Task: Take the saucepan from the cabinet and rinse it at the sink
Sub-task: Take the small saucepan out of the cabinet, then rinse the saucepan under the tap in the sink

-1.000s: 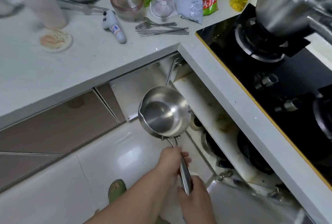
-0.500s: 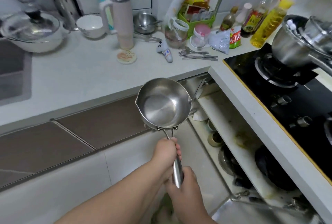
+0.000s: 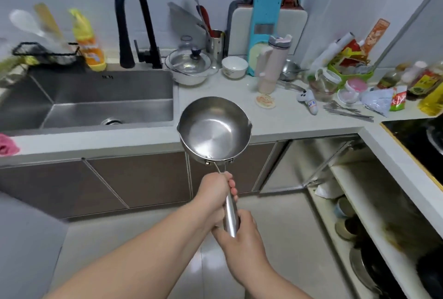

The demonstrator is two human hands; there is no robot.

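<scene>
I hold a small empty stainless saucepan (image 3: 214,129) level in front of me, its bowl over the counter's front edge, right of the sink. My left hand (image 3: 214,190) grips the upper part of its long steel handle. My right hand (image 3: 242,236) grips the handle's lower end. The steel sink (image 3: 96,97) lies to the upper left with a black curved faucet (image 3: 134,25) behind it. The cabinet (image 3: 354,202) stands open at the right, with pans and bowls on its shelves.
A glass-lidded pot (image 3: 190,66), white bowl (image 3: 234,67), pink bottle (image 3: 271,68), jars, forks (image 3: 347,111) and sauce bottles crowd the white counter (image 3: 287,121). A black stove (image 3: 417,140) sits at the right. A pink cloth (image 3: 8,144) lies at the left edge. Dish soap (image 3: 90,44) stands behind the sink.
I have lifted the saucepan up from beside the open cabinet to counter height. My view has swung left and up, bringing the sink and faucet into sight. Both hands keep their grip.
</scene>
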